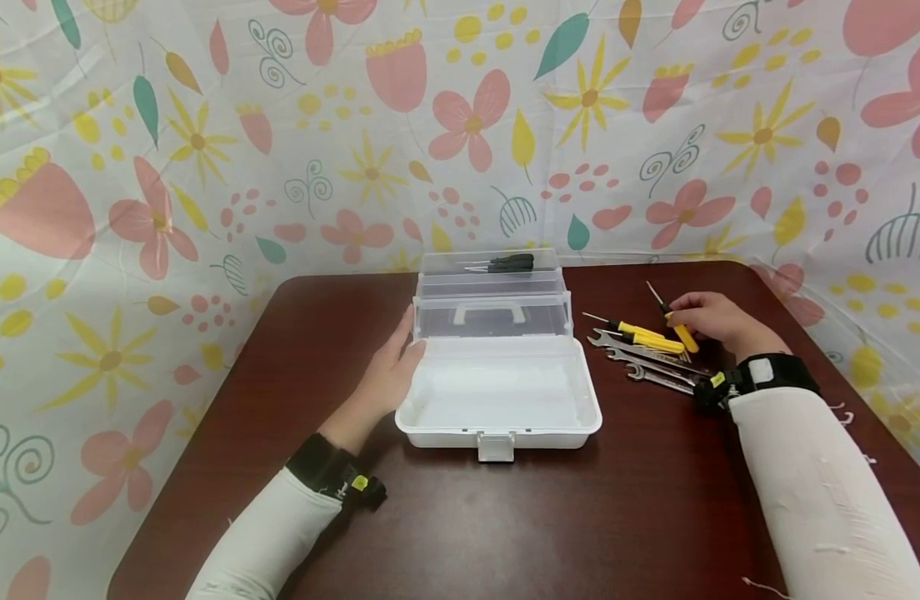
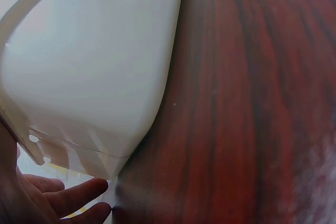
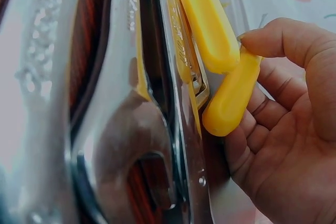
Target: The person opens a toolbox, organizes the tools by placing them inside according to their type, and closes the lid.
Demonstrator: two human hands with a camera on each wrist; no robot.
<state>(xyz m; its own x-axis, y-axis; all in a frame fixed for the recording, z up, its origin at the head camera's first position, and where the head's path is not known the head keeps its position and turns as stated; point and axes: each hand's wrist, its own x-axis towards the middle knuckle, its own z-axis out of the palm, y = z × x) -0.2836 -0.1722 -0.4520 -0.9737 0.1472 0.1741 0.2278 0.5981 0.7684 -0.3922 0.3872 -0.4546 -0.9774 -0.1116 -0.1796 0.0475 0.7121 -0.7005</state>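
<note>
A white plastic toolbox [image 1: 497, 437] stands on the table with its clear lid [image 1: 492, 317] swung back. My left hand [image 1: 388, 367] rests at its rear left corner, thumb by the rim. In the left wrist view the fingers [image 2: 79, 196] extend loosely past the corner of the box. My right hand [image 1: 715, 318] pinches a yellow-handled screwdriver [image 1: 685, 335], its shaft pointing up and away. Its thumb and fingers meet near the upper end of the yellow handle [image 3: 234, 95] in the right wrist view. Other yellow-handled screwdrivers [image 1: 655, 340] and several wrenches [image 1: 658, 379] lie beside it.
Black-handled screwdrivers [image 1: 511, 264] lie in the raised clear lid section at the back. The dark red wooden table [image 1: 460, 525] ends at a flowered cloth [image 1: 370, 167] behind. Right of the toolbox, the wrenches lie close together.
</note>
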